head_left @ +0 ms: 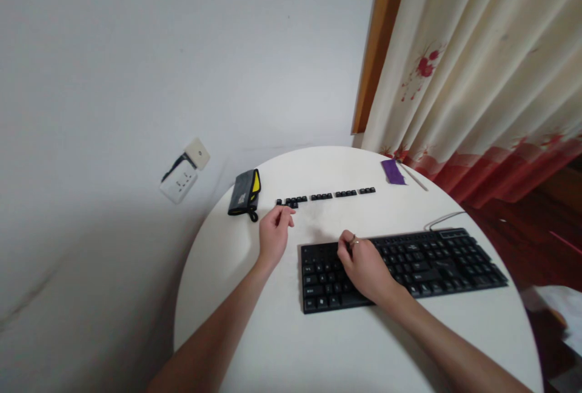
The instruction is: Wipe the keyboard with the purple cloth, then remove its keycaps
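Note:
A black computer keyboard (pixel 422 265) lies on the white round table. My right hand (pixel 366 265), with a ring on one finger, is over its left half, fingers curled closed. Whatever those fingers hold, if anything, is hidden. Farther back, loose black keycaps (pixel 322 196) stand in a row of small groups. The start of a second row of keycaps (pixel 291 205) lies just in front of the left end. My left hand (pixel 275 232) is beside that end, its fingers bent and pressed together near the keycaps. Whether a keycap is between them cannot be made out.
A grey pouch (pixel 243 193) with yellow lining lies at the table's left edge. At the back right are a purple cloth (pixel 393 172) and a thin stick (pixel 413 176). The keyboard cable (pixel 445 218) runs off the right edge. A wall and a curtain (pixel 454 77) stand behind.

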Demonstrator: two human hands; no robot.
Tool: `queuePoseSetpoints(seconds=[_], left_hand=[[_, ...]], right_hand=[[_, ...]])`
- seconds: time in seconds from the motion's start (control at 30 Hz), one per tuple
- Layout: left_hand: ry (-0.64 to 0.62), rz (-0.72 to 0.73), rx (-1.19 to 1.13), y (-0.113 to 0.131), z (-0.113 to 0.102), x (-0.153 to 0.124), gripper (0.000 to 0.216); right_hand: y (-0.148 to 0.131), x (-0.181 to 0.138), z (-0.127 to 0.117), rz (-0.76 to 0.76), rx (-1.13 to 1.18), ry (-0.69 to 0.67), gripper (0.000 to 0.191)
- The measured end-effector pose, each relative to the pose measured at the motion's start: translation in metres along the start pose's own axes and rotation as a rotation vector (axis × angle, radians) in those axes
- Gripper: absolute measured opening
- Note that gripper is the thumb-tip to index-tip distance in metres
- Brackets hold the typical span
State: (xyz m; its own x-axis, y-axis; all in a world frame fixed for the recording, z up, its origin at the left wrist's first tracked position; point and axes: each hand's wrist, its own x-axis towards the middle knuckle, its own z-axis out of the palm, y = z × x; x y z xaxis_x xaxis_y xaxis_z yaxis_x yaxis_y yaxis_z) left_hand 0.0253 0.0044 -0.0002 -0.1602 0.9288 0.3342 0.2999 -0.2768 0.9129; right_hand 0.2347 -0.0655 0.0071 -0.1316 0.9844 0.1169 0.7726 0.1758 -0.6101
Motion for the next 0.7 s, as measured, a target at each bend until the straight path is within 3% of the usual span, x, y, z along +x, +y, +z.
queuePoseSetpoints(seconds=[0.17, 0.43, 0.7], left_hand=[[-0.001, -0.005, 0.009, 0.001, -0.001, 0.001, 0.027], [-0.006, 0.000, 0.021, 0.002, 0.000, 0.000, 0.026], [-0.018, -0.006, 0.019, 0.002, 0.001, -0.001, 0.026]], right_hand=[[0.007, 0.000, -0.007, 0.038, 0.248, -0.029, 0.025], [0.014, 0.001, -0.004, 0.055, 0.433, -0.014, 0.029], [0.025, 0.009, 0.000, 0.194, 0.708, -0.053, 0.025]])
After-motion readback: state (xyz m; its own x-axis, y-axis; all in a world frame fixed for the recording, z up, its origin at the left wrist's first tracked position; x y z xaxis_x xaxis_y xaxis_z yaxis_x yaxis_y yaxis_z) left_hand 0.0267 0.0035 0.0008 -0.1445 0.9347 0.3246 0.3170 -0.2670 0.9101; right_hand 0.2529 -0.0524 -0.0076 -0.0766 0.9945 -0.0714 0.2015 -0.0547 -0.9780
